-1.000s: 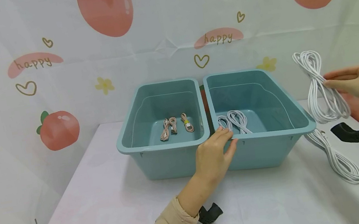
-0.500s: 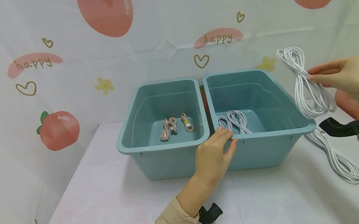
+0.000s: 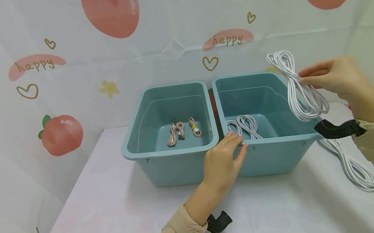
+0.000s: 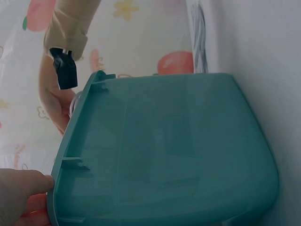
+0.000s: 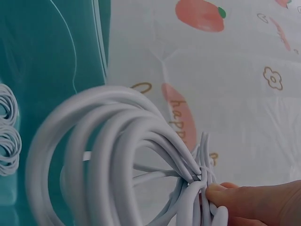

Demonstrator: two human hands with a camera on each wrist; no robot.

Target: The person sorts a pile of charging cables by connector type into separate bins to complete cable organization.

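My right hand point(image 3: 338, 76) pinches a coiled white cable point(image 3: 292, 77) at its bound middle, above the right side of the right teal bin point(image 3: 276, 159). In the right wrist view the cable's large loops point(image 5: 106, 165) hang in front of thumb and fingers. My left hand point(image 3: 222, 164) grips the right bin's front rim near its left corner. The left wrist view has the thumb point(image 4: 35, 182) on the outer side of that rim. Coiled white cables point(image 3: 248, 125) lie inside the right bin, partly hidden by the front rim and left hand.
Beside it stands a left teal bin point(image 3: 174, 172) with 3 small brownish cables point(image 3: 172, 135), one with a yellow band. Another coiled white cable point(image 3: 357, 172) lies on the white table point(image 3: 91, 231), right of the bins. A printed cloth point(image 3: 163, 21) hangs behind.
My right hand has moved left with the coiled white cable and slightly up, from beyond the right bin's right edge to above that bin. The left hand keeps its grip on the rim.
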